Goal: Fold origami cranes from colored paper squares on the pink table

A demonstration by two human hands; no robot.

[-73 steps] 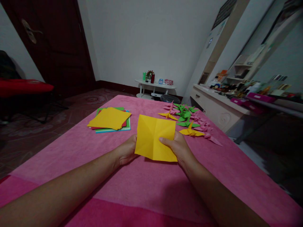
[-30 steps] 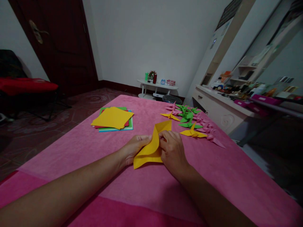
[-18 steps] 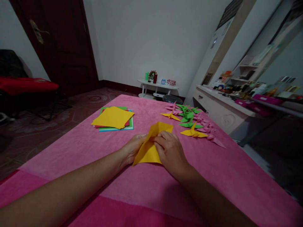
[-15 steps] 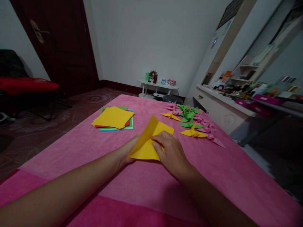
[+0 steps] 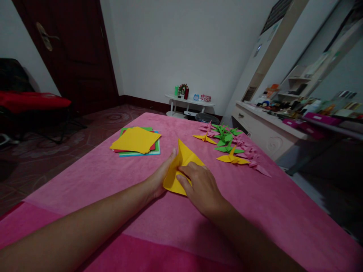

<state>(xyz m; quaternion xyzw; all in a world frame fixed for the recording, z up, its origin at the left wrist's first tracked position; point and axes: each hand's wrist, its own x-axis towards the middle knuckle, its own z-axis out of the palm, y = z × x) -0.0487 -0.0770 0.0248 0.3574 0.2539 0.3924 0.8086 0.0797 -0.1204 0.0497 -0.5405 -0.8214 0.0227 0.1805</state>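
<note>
L grip (image 5: 161, 174), R grip (image 5: 200, 186) on yel. paper (image 5: 185, 153); pink box (image 5: 326, 119) lbl. (image 5: 315, 117) illegible

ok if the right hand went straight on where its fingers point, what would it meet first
Likely the raised side of the yellow paper, with the left hand behind it; depth is unclear.

Within the grip, thin matt paper in the yellow sheet (image 5: 172, 178), smooth apart from its creases; left of the grip and beyond it, flat matt paper in the stacked sheets (image 5: 136, 140); to its right, crisply folded matt paper in the small birds (image 5: 233, 159); beneath, soft, napped-looking cloth in the pink cover (image 5: 170, 226); far beyond to the left, dark, wood-like door (image 5: 81, 56) with shiny metal handle (image 5: 45, 37).
</note>
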